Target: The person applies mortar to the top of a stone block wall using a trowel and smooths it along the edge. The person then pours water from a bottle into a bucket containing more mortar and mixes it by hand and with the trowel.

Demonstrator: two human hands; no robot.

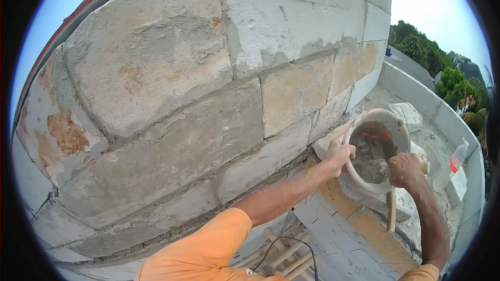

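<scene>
A pale round bucket (357,176) stands tilted at the right, beside the block wall, with grey wet mortar (371,157) inside. My left hand (341,155) is closed on the bucket's left rim. At the opposite side, my right hand (406,169) makes a fist around a trowel, whose pale handle end (426,167) sticks out to the right. The trowel's blade reaches into the bucket and cannot be told clearly from the mortar. Orange-brown stains mark the bucket's inner wall.
A large wall of grey blocks (182,119) fills the left and middle. Broken block pieces (409,117) and a clear bottle with a red band (457,160) lie by a low parapet (442,112). Below are a wooden stick (391,212), bamboo poles (291,257) and a dark cable (284,238).
</scene>
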